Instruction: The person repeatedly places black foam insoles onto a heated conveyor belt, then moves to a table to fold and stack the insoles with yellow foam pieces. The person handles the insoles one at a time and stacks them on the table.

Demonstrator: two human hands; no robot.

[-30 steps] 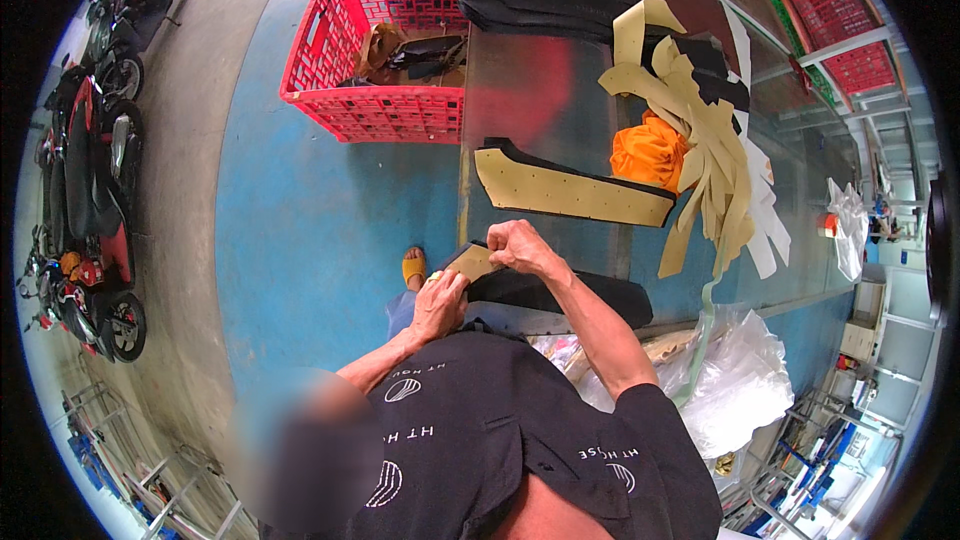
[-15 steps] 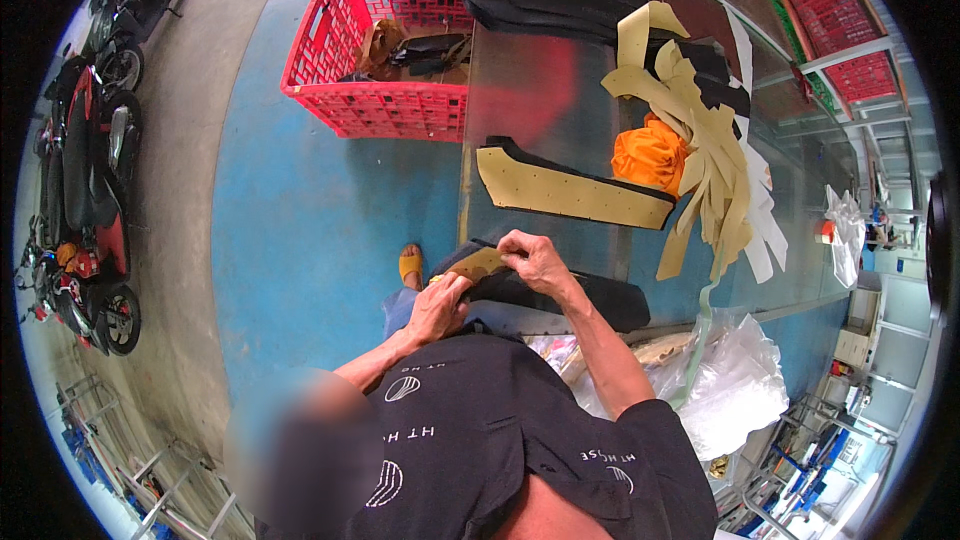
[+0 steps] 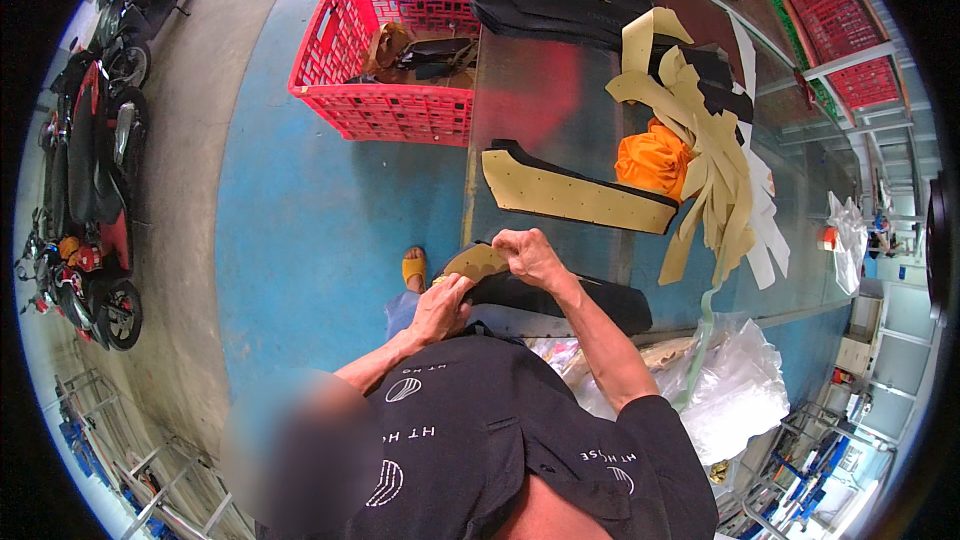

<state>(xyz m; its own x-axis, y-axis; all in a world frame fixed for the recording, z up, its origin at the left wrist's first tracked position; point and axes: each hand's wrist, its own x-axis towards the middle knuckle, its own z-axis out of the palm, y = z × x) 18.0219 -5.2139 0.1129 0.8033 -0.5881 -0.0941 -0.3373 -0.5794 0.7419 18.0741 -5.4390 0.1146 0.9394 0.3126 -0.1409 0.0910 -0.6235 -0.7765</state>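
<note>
Overhead, the head camera looks down on a glass-topped table (image 3: 560, 100) standing on a blue floor (image 3: 320, 240). Beside the table's far left corner sits a red plastic crate (image 3: 385, 100) with a lattice wall; inside it lie dark and tan pieces, jumbled so that their shapes are hard to make out. At the near edge of the table both hands meet on one long black strip (image 3: 570, 295) that lies flat along that edge, its left end lifted clear. A tan backing layer (image 3: 478, 260) shows at that lifted end, curled upward away from the black. The left hand (image 3: 443, 305) is closed around the strip's end from below, thumb on top. The right hand (image 3: 527, 252) is curled tight, its fingertips pinching the edge of the tan layer. Farther back on the glass lies a second tan and black strip (image 3: 570, 198), and next to it an orange cloth (image 3: 652, 158) under a heap of loose tan strips (image 3: 715, 165).
</note>
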